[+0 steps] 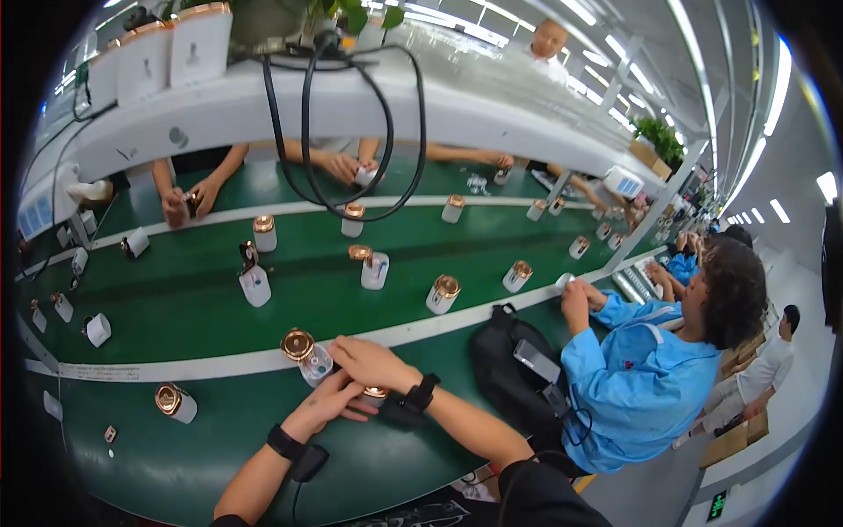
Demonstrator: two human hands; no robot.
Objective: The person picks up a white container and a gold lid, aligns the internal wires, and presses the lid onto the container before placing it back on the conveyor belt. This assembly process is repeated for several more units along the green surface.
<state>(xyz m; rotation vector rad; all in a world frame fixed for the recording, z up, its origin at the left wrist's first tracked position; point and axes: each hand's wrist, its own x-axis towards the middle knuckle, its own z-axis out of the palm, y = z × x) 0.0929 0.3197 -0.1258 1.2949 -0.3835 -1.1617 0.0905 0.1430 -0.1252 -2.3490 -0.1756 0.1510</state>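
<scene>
Just below the conveyor's near rail, a white canister stands with its copper-coloured lid swung open to the left. My right hand reaches over its right side, fingers bent and close together; whatever they hold is hidden. My left hand lies just below, its fingers stretched to the right under my right hand. Beside those fingers a second copper lid shows partly, mostly covered by my right wrist. A closed white canister with a copper lid stands to the left.
Several canisters, some with lids open, stand or lie on the green conveyor. A black bag lies at right, near a co-worker in blue. Black cables hang from the shelf. Co-workers' hands handle pieces across the belt.
</scene>
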